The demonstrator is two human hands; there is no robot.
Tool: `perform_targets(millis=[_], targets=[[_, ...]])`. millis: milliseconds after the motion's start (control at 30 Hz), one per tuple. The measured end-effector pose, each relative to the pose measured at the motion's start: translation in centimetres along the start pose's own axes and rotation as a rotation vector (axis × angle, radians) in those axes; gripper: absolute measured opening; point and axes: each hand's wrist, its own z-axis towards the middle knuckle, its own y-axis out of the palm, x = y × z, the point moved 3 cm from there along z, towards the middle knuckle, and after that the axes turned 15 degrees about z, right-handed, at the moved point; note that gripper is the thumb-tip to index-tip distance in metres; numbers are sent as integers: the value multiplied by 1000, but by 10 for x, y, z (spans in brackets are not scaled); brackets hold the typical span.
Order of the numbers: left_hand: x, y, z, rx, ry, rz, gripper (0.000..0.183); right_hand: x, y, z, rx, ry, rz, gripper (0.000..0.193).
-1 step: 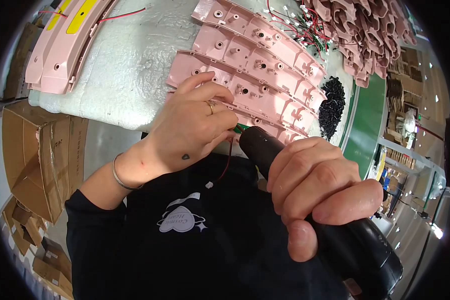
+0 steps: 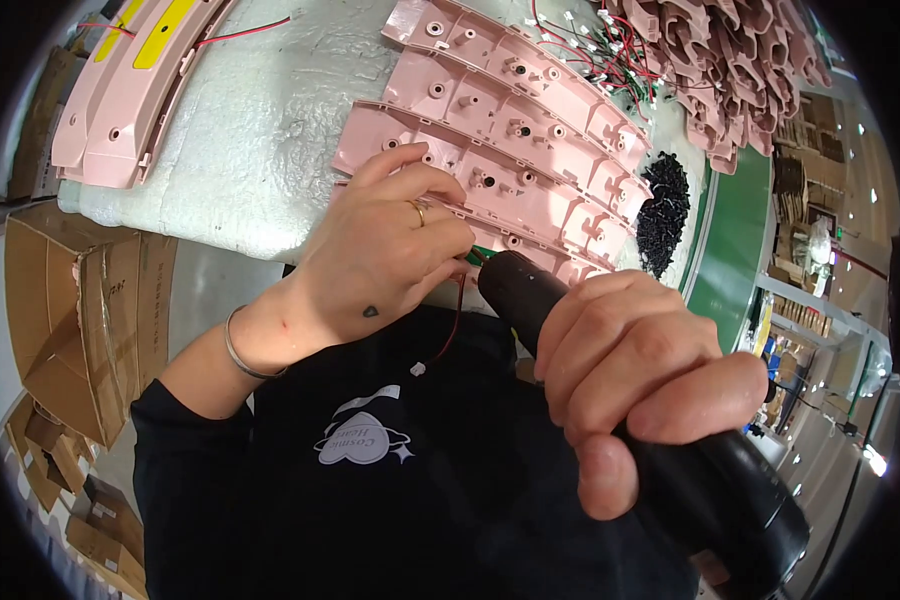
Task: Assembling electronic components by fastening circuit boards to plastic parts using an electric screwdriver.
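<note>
My right hand [image 2: 640, 370] is wrapped around a black electric screwdriver [image 2: 515, 290], whose nose points up and left at the nearest pink plastic housing. Beside that nose, a small green circuit board [image 2: 482, 254] shows in part. My left hand [image 2: 385, 240] lies over the nearest housing, its thumb and forefinger closed at the board's edge and its other fingers bent across the pink plastic. Red and black wires [image 2: 459, 310] hang from there to a white connector [image 2: 418, 369] in front of my black top. The screwdriver's tip and any screw under it are hidden.
More pink housings [image 2: 530, 125] lie in rows beyond my hands. Black screws [image 2: 662, 215] are heaped at their right, below a tangle of wired connectors [image 2: 615, 50]. Pink parts [image 2: 720, 70] are piled far right. Two housings with yellow labels [image 2: 160, 35] lie far left; cardboard boxes [image 2: 90, 310] stand left.
The back end of the screwdriver and my right hand have shifted very slightly to the right. My left hand has stayed in place.
</note>
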Motion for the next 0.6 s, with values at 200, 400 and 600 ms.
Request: perform_targets(millis=[200,400,600], targets=[[-5,-1,-1,16,-60,-87,16,-9,-7,-11,194,-188,148,32],[-3,-8,2,74,-86,-268,19,-18,-2,-17,297,-376,242,29],[6,-12,5,119,-73,-304,18,-24,2,-14,354,-489,281,27]])
